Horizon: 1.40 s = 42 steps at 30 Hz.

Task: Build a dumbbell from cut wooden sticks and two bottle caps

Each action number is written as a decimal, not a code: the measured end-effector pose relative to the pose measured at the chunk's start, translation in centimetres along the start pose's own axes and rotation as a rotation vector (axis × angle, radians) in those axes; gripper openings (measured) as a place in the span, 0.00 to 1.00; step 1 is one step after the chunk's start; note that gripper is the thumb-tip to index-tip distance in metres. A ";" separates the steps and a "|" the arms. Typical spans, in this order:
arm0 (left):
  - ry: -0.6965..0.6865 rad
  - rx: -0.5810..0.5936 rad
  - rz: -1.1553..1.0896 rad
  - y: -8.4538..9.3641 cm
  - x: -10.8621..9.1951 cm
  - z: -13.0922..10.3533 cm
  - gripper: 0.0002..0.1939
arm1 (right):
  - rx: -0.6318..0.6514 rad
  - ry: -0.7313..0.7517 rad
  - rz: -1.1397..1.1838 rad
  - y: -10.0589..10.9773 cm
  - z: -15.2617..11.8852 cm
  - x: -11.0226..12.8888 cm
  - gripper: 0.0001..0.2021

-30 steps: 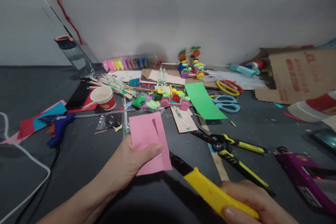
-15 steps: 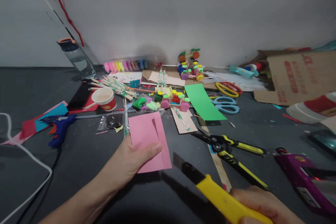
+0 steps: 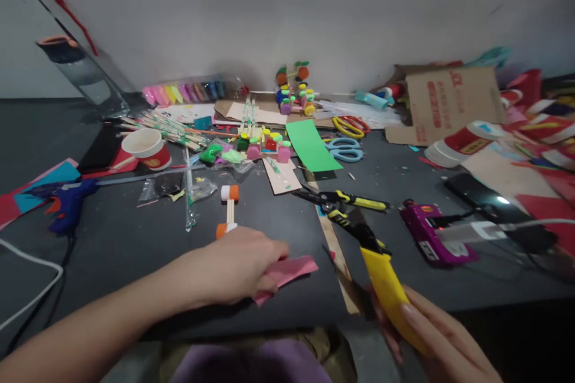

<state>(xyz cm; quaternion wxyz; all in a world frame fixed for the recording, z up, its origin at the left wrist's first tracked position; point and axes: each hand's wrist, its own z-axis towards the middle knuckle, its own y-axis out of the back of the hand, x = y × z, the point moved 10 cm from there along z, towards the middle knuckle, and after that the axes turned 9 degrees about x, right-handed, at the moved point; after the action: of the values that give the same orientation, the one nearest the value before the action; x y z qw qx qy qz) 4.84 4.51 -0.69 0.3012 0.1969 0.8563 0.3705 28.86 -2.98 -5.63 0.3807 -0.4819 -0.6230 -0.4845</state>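
Observation:
Low over the table's front part, my left hand (image 3: 238,264) is closed on a piece of pink paper (image 3: 294,270), which juts out to the right from under its fingers. My right hand (image 3: 433,329) grips a yellow utility knife (image 3: 389,287), pointing up and away; its dark blade end lies in front of the yellow-and-black pliers (image 3: 341,206). Just behind my left hand is a small piece of sticks with orange-and-white ends (image 3: 230,210), partly hidden by that hand. A wooden strip (image 3: 339,260) lies between my hands.
A blue glue gun (image 3: 69,206) and paper cup (image 3: 147,149) are at left. Green paper (image 3: 312,146), blue-handled scissors (image 3: 345,149) and colourful small models (image 3: 269,146) lie farther back. At right are a purple device (image 3: 431,233) with a cable and a cardboard box (image 3: 453,105).
My left hand has lowered and turned the pink paper, uncovering the orange-and-white-ended piece behind. The knife has swung more upright and farther right. The view has shifted right.

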 end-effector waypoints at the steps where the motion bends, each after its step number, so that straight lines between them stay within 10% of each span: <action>1: 0.001 -0.003 0.027 0.1 -0.2 0.3 0.08 | 0.034 -0.010 0.010 -0.5 -0.4 0.0 0.20; 6: 0.029 -0.396 0.165 1.9 -1.9 -1.3 0.11 | -0.003 -0.070 -0.023 -0.6 -2.4 -1.0 0.21; 9: -0.350 -0.700 0.212 0.4 -6.5 -4.6 0.11 | -0.061 -0.056 -0.117 -0.4 -3.3 -1.1 0.20; 17: -0.298 -0.516 0.227 -7.3 -6.4 -1.7 0.15 | -0.019 0.057 -0.216 -2.3 -3.9 -0.6 0.15; 31: -0.409 -0.325 -0.170 -5.7 -4.2 -1.2 0.17 | -0.062 0.277 -0.627 -2.2 -5.5 0.7 0.09; 42: -0.465 -0.338 0.058 -6.0 -4.7 -0.7 0.21 | 0.017 0.334 -0.747 -2.5 -6.1 1.8 0.10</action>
<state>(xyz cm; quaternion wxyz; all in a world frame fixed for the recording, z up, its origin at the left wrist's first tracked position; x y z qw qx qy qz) 7.12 -2.38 -3.10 0.5072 0.2478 0.6846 0.4612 26.02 -8.70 -3.07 0.2783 -0.1340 -0.6887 -0.6560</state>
